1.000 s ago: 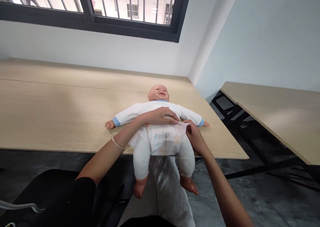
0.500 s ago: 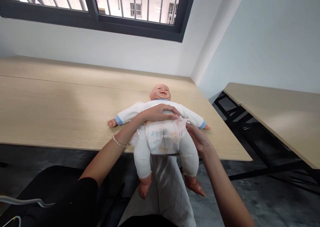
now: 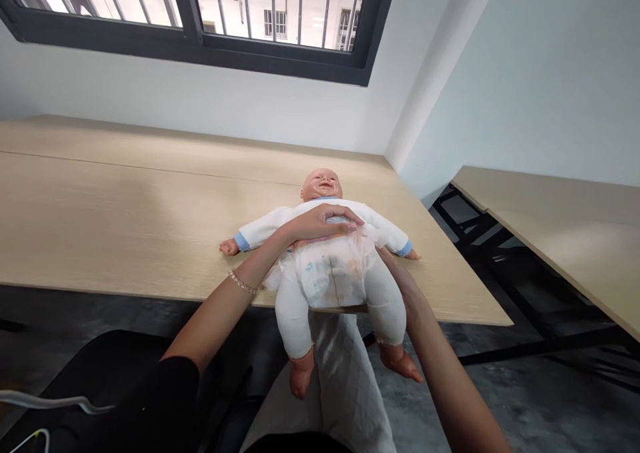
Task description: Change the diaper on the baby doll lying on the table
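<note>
Baby doll (image 3: 321, 185) in a diaper (image 3: 333, 273) with unreadable print: left hand (image 3: 320, 223) open, right hand (image 3: 395, 273) unclear.

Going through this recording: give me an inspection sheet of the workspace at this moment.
Surface: light wood desk, seam running across it.
Job's things: baby doll on its back, in a white bodysuit with blue cuffs and a disposable diaper, legs hanging past the desk edge.
Clutter: white quilted cloth below the doll's legs.
Hands: left hand lies flat on the bodysuit at the diaper's top edge; right hand is at the diaper's side, fingers hidden.
Cables: pale cable at lower left; its ends are out of view.
Surroundings: barred window, second desk, grey floor.
</note>
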`<state>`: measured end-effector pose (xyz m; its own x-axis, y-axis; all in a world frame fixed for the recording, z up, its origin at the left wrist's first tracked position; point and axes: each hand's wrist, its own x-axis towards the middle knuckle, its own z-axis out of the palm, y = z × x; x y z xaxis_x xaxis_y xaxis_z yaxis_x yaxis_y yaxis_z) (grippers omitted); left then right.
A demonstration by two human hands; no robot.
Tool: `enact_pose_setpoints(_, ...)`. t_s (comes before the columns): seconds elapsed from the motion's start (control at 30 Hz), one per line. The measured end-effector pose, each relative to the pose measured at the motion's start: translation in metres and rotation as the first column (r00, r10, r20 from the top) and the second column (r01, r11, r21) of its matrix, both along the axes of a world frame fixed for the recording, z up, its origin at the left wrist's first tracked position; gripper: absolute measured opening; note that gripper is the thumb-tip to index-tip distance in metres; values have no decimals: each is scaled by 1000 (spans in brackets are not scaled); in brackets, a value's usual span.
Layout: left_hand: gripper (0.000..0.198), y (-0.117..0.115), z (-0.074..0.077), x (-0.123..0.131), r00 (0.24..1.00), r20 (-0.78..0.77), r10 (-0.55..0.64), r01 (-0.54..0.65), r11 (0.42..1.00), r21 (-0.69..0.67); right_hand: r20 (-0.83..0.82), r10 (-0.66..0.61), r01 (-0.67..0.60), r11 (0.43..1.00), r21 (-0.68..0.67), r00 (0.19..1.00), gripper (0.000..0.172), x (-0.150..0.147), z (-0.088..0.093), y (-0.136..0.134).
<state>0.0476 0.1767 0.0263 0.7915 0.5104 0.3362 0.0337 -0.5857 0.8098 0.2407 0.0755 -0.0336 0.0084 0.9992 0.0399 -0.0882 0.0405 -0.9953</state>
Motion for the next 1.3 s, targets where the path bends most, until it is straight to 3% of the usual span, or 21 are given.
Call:
enact_pose_setpoints(0.1,30,1,-6,5,998,-58,-38,40,999,24,-145,65,-81,992,-101,987,60,16,7,2)
enact_pose_setpoints(0.2,28,2,-14,11,993,-94,-73,80,995,67,-66,36,-46,987,-157,997,73,36,13,7)
enact_pose_setpoints(0.33,27,4,-20,16,992,-89,-91,102,986,128,159,-50,72,988,-137,986,69,63,16,5)
enact_pose_setpoints(0.43,27,6,-20,18,988,-98,-115,129,979,155,232,-132,155,984,-85,964,62,81,14,-1)
enact_pose_setpoints(0.57,25,8,-21,21,985,-122,-125,142,979,146,362,-130,184,976,-118,923,50,92,3,-7)
enact_pose_setpoints(0.67,24,9,-22,22,983,-124,-133,150,979,138,635,-128,173,985,-9,762,41,91,-10,-8)
enact_pose_setpoints(0.73,24,9,-22,23,983,-125,-138,154,980,129,801,-213,157,976,150,560,36,90,-19,-7)
enact_pose_setpoints(0.83,25,9,-21,22,981,-123,-147,160,981,108,893,-344,157,937,311,290,34,93,-30,-5)
enact_pose_setpoints(0.9,25,8,-20,22,981,-124,-148,161,982,102,901,-362,166,929,329,240,35,96,-35,-4)
enact_pose_setpoints(1.03,24,8,-20,23,983,-137,-125,139,985,101,875,-349,182,935,303,335,33,96,-34,-5)
enact_pose_setpoints(1.13,23,8,-21,23,983,-131,-127,140,985,101,766,-329,215,944,250,552,34,87,-30,-7)
enact_pose_setpoints(1.2,23,8,-21,23,982,-121,-142,155,983,102,608,-347,260,938,230,714,36,80,-26,-8)
enact_pose_setpoints(1.3,25,7,-21,22,982,-113,-154,167,980,111,340,-418,353,905,237,843,42,70,-16,-7)
